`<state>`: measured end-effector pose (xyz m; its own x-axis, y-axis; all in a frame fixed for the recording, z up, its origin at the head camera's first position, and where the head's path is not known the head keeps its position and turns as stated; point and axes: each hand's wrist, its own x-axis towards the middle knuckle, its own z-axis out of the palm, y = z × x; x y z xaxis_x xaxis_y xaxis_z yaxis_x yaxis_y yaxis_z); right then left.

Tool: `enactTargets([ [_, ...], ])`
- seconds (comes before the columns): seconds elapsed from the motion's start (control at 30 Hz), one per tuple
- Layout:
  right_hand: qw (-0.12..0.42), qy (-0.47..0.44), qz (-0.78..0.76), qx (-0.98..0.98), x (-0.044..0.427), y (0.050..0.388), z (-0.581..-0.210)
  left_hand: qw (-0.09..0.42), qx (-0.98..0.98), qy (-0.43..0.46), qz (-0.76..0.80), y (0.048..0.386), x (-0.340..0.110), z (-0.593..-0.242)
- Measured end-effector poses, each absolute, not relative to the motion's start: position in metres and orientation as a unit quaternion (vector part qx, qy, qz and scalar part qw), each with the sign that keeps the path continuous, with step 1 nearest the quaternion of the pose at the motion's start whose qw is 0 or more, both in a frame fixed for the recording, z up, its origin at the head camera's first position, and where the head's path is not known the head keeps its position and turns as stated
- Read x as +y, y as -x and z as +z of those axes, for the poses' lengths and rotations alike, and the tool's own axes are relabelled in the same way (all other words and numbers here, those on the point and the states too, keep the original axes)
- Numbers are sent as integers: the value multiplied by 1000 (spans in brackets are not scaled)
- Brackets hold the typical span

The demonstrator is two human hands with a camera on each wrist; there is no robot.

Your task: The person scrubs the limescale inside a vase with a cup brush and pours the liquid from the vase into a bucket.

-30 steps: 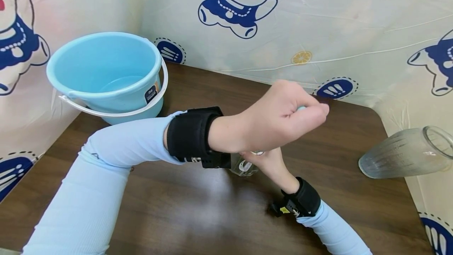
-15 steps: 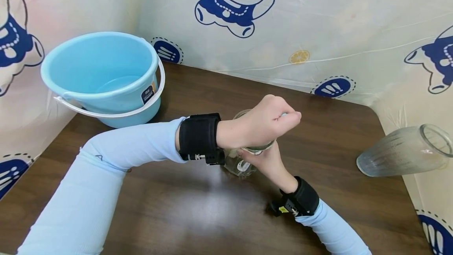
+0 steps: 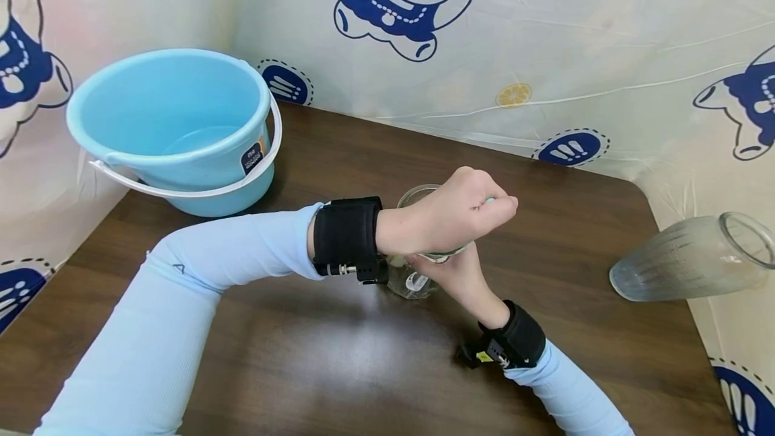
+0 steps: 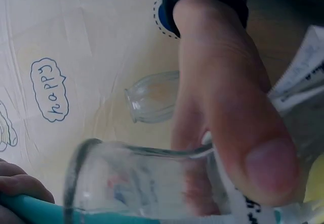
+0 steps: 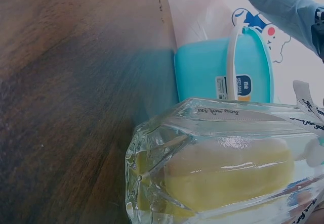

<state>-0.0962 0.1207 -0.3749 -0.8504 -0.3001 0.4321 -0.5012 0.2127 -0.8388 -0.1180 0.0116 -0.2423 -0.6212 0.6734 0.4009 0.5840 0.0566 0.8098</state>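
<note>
Inside the faceted glass vase (image 3: 401,279), right of the blue bucket (image 3: 181,172), sits a yellow-and-white sponge (image 5: 228,178); lettered ribbon (image 5: 310,114) crosses the glass. My right hand (image 3: 453,274) grips that vase, my left hand (image 3: 451,212) a turquoise handle (image 4: 30,209). A second vase (image 3: 681,260) is farther right of the bucket.

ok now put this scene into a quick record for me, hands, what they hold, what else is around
left hand: grips a teal handle
right hand: holds a glass jar near its neck
inside jar: yellow sponge head
on jar: white ribbon with black lettering
left side: light blue bucket, white bail lowered
right side: second glass vessel, near the edge of the dark wooden table
unclear: whether the jar's base touches the table
</note>
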Motion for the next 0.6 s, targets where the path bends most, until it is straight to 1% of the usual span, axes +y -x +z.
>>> enactTargets([
  [0.2,85,-264,565,-777,123,95,-375,39,724,-418,548,117,8,-235],
  [0.33,74,-259,565,-780,118,88,-359,41,717,-416,558,116,6,-225],
  [0.43,76,-256,564,-782,113,83,-347,37,707,-430,561,115,9,-213],
  [0.6,86,-241,557,-790,112,83,-346,46,707,-449,544,111,19,-188],
])
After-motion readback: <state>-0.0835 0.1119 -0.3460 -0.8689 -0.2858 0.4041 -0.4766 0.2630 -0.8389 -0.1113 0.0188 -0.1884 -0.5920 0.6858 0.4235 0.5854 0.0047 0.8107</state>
